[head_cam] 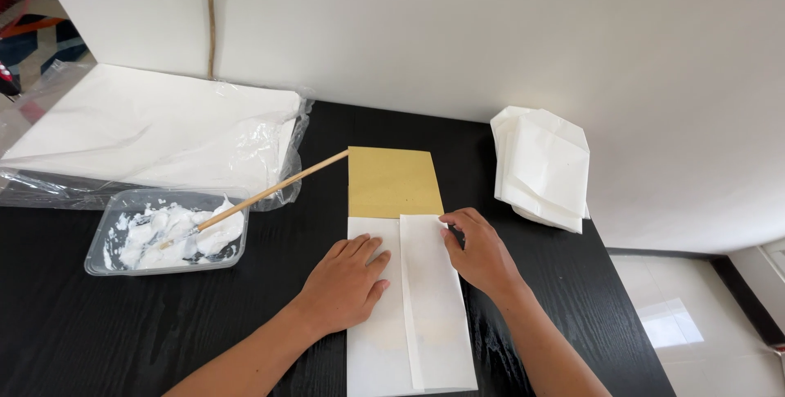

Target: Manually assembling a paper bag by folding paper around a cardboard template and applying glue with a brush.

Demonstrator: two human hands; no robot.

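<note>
Two hands press a folded white paper sheet (413, 307) on the black wooden desk (123, 323).
Left hand (347, 282) flat, grip wide; right hand (482, 254) pinches the fold's edge.

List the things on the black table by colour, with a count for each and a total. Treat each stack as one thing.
White: 3 – folded sheet, wrapped paper stack, pile of folded bags
Tan: 2 – card, stick
Clear: 1 – paste tray
Total: 6
</note>
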